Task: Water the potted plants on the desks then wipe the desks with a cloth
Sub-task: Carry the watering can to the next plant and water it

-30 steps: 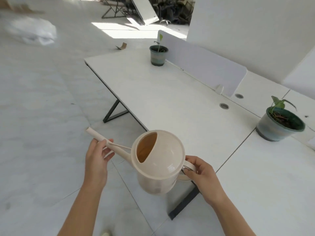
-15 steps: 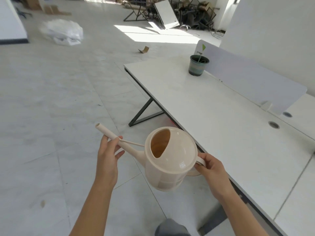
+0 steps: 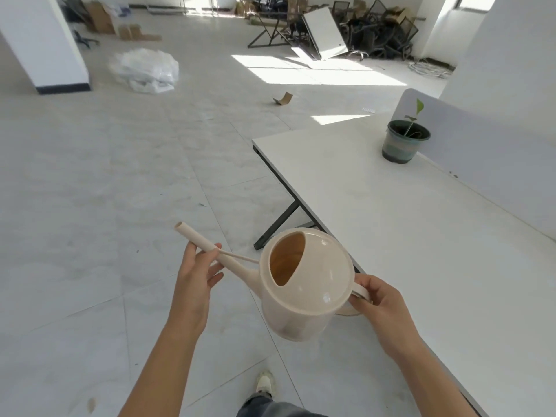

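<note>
I carry a cream watering can point(image 3: 307, 284) in front of me, over the floor beside the white desk point(image 3: 421, 236). My right hand point(image 3: 382, 308) grips its handle at the back. My left hand point(image 3: 195, 275) holds the long spout from below, fingers curled around it. The spout points up and to the left. A dark green pot with a small seedling point(image 3: 404, 139) stands at the desk's far end, next to a white divider panel point(image 3: 481, 152). No cloth is in view.
The desk's black leg point(image 3: 279, 224) angles down to the tiled floor just beyond the can. A plastic bag heap point(image 3: 147, 69) and a cardboard scrap point(image 3: 284, 98) lie on the floor farther off. Stacked chairs and panels point(image 3: 346, 28) fill the back of the room.
The view has swung left and I have moved along the desk; the nearer potted plant has dropped out of view. Both hands keep the same hold on the watering can.
</note>
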`<state>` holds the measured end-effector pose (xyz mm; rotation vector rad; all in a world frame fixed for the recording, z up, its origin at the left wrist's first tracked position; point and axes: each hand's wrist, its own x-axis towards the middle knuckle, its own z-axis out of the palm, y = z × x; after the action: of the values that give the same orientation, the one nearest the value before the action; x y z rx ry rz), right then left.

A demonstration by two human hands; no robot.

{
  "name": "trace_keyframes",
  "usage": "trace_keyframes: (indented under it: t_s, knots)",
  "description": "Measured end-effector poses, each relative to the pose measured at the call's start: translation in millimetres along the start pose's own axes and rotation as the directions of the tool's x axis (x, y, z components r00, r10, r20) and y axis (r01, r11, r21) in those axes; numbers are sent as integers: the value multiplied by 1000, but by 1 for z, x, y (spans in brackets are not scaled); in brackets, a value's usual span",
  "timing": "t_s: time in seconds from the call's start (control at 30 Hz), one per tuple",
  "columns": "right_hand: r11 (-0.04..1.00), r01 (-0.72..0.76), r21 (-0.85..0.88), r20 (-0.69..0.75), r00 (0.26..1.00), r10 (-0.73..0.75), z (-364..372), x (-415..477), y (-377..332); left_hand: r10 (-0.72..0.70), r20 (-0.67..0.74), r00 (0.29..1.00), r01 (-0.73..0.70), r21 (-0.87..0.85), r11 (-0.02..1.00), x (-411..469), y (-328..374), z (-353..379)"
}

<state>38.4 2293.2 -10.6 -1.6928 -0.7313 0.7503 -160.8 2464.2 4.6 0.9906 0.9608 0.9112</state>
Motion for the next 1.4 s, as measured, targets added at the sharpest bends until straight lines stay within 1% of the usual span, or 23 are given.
trace_keyframes:
  t_s: [0.13,0.23,0.4,0.5,0.63,0.77,0.93,1.07,1.17,1.4]
  knots:
    - [1000,4,15,-11,1000,-4,12,68,-8,14,12,1000,-14,24,1000,62,20,12]
    - [1000,6,10,-28,1000,-6,25,116,-21,48,-5,999,-48,-6,999,111,31,21]
    - [999,-32,17,-80,996,33,41,168,-31,7,8,1000,-7,-56,998,177,35,31]
    - [998,-52,20,-140,989,54,52,196,-34,-12,59,998,15,-58,998,222,39,40]
    - [992,-92,90,-270,956,113,72,227,-35,-55,179,982,65,-50,997,284,44,49]
    - [986,-72,154,-424,896,131,97,254,-50,-52,310,949,76,-65,995,343,62,63]
    - [978,-39,206,-592,791,156,123,281,-70,-58,445,894,112,-95,989,396,74,85]
    - [966,-66,250,-656,722,219,130,293,-73,-100,561,822,177,-85,981,424,64,103]
    - [956,-75,282,-695,672,257,125,299,-74,-141,616,775,230,-68,971,435,56,124]
    - [949,-70,308,-787,541,296,83,306,-65,-209,714,668,230,69,971,444,37,196]
